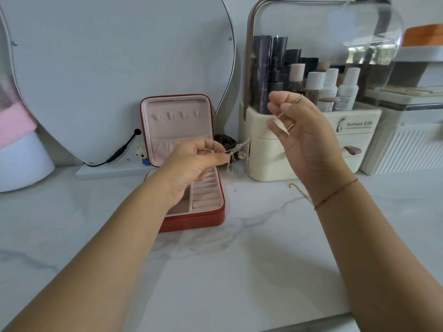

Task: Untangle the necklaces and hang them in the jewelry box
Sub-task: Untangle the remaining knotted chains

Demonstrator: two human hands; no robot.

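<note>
A white marble table with grey veins carries everything here. Toward its back left sits a red jewelry box, its lid propped open to show a pink lining. Just right of it stands a cream cosmetics organizer with a clear dome. A thin gold chain lies on the marble in front of that organizer. A round mirror's white base rests at the back, and a white ribbed container sits far right.
</note>
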